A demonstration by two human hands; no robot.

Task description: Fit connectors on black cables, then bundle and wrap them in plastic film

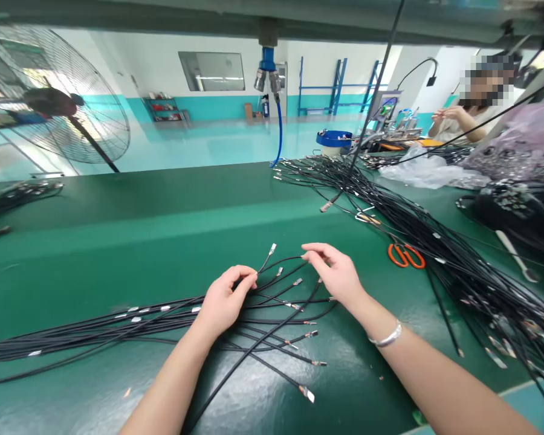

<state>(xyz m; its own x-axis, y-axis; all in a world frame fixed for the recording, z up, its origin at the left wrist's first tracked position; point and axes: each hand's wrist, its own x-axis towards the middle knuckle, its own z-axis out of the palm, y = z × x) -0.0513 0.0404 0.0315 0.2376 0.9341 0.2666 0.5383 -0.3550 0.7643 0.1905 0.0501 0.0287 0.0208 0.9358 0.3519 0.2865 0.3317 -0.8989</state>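
Observation:
My left hand [224, 299] pinches a thin black cable [265, 263] between thumb and fingertips, close to its white-tipped end, which points up and away. My right hand [338, 277] is to the right, thumb and forefinger closed at the end of another black cable [283, 260]. Beneath my left hand lies a loose bundle of black cables [90, 329], running off to the left with white labels along it. Their stripped ends fan out between and below my hands, some with copper and a white or silvery tip [307, 394].
Orange-handled scissors [407, 256] lie right of my right hand. Beyond them stretches a big heap of black cables [399, 211]. A blue air hose [280, 130] hangs ahead, a fan [54, 99] stands left, and a co-worker [480, 112] sits at the back right beyond plastic bags [428, 166].

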